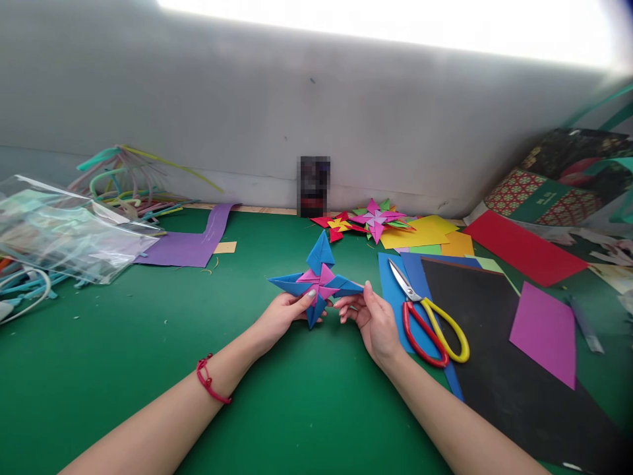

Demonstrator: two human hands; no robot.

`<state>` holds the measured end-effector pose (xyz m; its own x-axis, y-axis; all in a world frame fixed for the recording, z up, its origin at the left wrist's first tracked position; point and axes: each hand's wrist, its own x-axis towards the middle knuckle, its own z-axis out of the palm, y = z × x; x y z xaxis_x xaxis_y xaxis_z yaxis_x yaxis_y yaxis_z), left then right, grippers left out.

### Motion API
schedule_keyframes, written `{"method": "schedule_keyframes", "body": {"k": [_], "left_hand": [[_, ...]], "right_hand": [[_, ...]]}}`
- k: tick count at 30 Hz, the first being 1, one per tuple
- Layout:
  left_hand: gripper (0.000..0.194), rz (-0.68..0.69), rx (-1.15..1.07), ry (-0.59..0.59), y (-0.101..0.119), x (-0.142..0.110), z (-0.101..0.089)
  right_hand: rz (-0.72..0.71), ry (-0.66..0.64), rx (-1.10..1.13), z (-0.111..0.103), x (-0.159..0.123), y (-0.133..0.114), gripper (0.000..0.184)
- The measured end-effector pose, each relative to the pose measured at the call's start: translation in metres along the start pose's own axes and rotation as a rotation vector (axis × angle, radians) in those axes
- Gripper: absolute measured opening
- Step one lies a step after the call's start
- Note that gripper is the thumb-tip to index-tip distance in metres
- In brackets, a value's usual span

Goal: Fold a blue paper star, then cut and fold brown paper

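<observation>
A four-pointed paper star (322,280), blue with a pink centre, is held between both hands above the green table (148,369). The left hand (285,315) grips it near the middle, thumb pressed on top and fingers underneath, closed on the lower-left part. The right hand (380,324) pinches the tip of the right-hand point between thumb and forefinger; its other fingers are curled beneath.

Being folded paper, the star is likely very light and needs hardly any force. The centre, where the folds overlap, should be stiffest and the best place for a firm hold; the slim tips probably bend or crease easily, so a soft pinch suits them. Squeezing hard could flatten the folds.

Scissors (414,295) lie to the right, well apart from the star, and more folded stars (377,216) lie beyond it.
</observation>
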<state>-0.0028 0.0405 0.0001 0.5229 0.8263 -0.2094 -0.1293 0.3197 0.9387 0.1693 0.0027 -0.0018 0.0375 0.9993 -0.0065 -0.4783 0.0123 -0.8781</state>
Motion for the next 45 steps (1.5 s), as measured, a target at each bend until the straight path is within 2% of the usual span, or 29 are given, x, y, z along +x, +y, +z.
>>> {"method": "schedule_keyframes", "body": {"k": [7,12,16,21,28,36,39,42,45], "left_hand": [[0.036,-0.003,-0.001,0.004,-0.001,0.000,-0.001],[0.037,-0.003,0.009,0.010,0.001,-0.001,0.001],[0.040,0.069,-0.006,0.027,0.005,-0.001,0.005],[0.053,0.158,-0.117,0.099,0.005,-0.002,0.005],[0.050,0.216,-0.185,0.015,0.005,-0.005,0.002],[0.070,0.068,-0.320,-0.108,0.017,-0.006,0.003],[0.063,0.044,-0.313,-0.064,0.017,-0.006,0.004],[0.044,0.017,-0.264,0.006,0.014,-0.005,0.004],[0.031,-0.019,-0.225,0.027,0.012,-0.004,0.003]], "right_hand": [[0.003,0.000,0.017,0.000,0.000,-0.001,0.035],[0.072,-0.014,0.030,0.001,0.001,-0.002,0.036],[0.107,0.001,0.131,-0.002,0.003,-0.005,0.031],[0.139,0.092,0.261,-0.007,0.006,-0.008,0.026],[0.134,0.093,0.180,-0.008,0.004,-0.008,0.024],[0.037,0.025,-0.016,-0.003,0.000,-0.007,0.020],[-0.011,0.010,-0.097,-0.003,-0.002,-0.008,0.016],[-0.019,-0.024,-0.170,-0.002,-0.004,-0.010,0.014],[-0.010,-0.026,-0.197,0.001,-0.004,-0.010,0.015]]}}
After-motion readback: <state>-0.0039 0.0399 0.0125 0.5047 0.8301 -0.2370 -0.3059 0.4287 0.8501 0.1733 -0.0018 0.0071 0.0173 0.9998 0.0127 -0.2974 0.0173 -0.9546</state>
